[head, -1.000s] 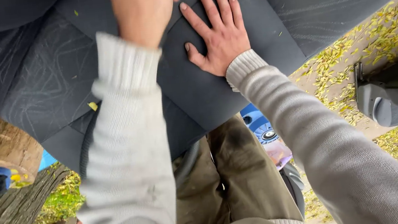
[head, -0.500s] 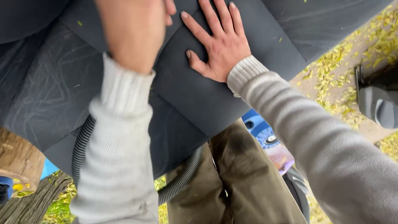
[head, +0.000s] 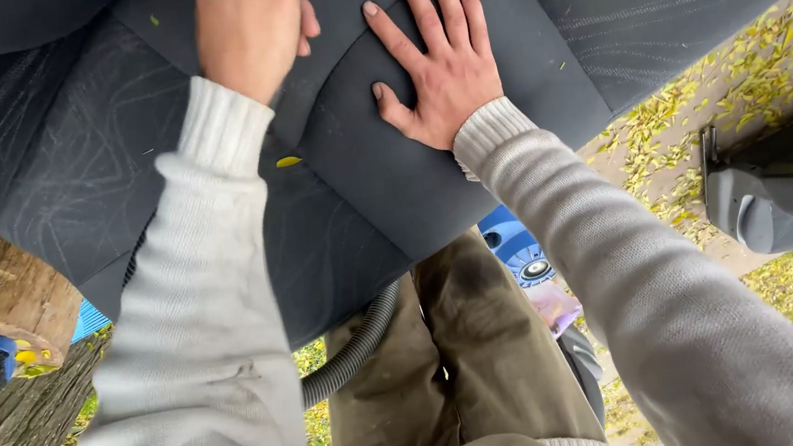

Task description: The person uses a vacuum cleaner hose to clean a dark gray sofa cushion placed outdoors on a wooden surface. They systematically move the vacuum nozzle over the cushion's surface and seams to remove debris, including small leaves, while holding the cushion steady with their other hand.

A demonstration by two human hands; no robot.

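Observation:
My left hand is at the top of the view over a dark fabric car seat. Its fingers are curled around a dark vacuum nozzle that the hand and the frame edge mostly hide. A grey ribbed hose runs from under the seat's front edge up behind my left sleeve. My right hand lies flat on the middle seat panel, fingers spread and holding nothing. A yellow leaf rests on the seat between my arms, with small leaf bits scattered around it.
My olive trousers fill the lower middle. A blue vacuum body stands by my right leg. A tree trunk is at the lower left. At right, a grey car part stands over ground strewn with yellow leaves.
My left hand has drawn back along the seat toward me, so more of it shows. The grey hose has come into view below the seat. My right hand has stayed flat in place.

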